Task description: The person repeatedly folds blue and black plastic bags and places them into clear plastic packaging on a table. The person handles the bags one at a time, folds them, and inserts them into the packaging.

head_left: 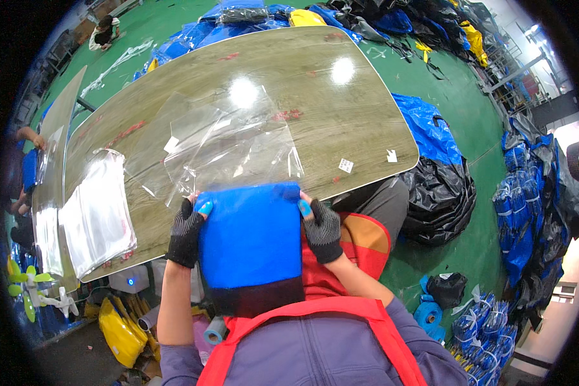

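A folded blue and black sheet-like bundle (251, 238) lies between my hands at the table's near edge, its blue part toward the table and its black band toward me. My left hand (188, 230), in a dark fingerless glove, pinches its upper left corner. At the upper right corner my right hand (318, 225), gloved alike, grips it with the thumb on top. Just beyond the bundle, a clear plastic bag (238, 151) is spread on the wooden-topped table (341, 119). Whether the bundle's far edge touches the bag I cannot tell.
A stack of clear plastic bags (100, 215) lies on the table's left. Small white labels (346, 165) sit at its right. A black and blue heap (437, 193) stands on the floor beside it. Another person's hand (38, 141) is at the far left, near a small green fan (32, 283).
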`<act>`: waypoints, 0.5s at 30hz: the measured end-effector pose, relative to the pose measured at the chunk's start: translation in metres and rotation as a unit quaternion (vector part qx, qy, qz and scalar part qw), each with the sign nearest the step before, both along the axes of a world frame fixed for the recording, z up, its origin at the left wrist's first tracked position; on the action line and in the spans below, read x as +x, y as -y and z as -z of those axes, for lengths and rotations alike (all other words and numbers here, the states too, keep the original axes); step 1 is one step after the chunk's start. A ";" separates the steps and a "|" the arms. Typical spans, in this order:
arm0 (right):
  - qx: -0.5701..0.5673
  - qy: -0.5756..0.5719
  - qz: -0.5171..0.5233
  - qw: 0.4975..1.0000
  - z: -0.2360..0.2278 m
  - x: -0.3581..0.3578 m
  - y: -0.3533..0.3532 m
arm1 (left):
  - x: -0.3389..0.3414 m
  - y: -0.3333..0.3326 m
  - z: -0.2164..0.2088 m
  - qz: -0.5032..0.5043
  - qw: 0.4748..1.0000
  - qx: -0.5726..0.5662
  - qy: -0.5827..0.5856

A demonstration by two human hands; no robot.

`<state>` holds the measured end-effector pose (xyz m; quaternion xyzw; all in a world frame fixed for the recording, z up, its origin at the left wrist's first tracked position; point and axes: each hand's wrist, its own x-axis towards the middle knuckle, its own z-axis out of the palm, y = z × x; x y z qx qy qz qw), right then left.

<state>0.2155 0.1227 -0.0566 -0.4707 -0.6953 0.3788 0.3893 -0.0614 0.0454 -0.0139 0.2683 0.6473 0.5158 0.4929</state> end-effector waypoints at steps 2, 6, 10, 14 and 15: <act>-0.040 0.041 -0.011 0.998 0.001 0.015 0.023 | 0.006 0.007 -0.008 0.018 1.000 -0.011 -0.004; -0.088 0.088 -0.135 0.983 -0.012 0.045 0.030 | 0.017 0.018 -0.016 0.027 0.997 -0.056 0.046; -0.208 -0.264 0.037 0.941 -0.024 0.050 0.003 | 0.037 0.018 -0.008 0.054 0.991 -0.090 0.087; -0.240 -0.142 -0.175 0.944 -0.028 0.041 0.019 | 0.064 0.036 0.010 0.099 0.995 0.011 -0.012; -0.182 -0.137 -0.254 0.940 -0.030 0.043 0.030 | 0.071 0.047 0.014 0.111 0.992 0.056 -0.007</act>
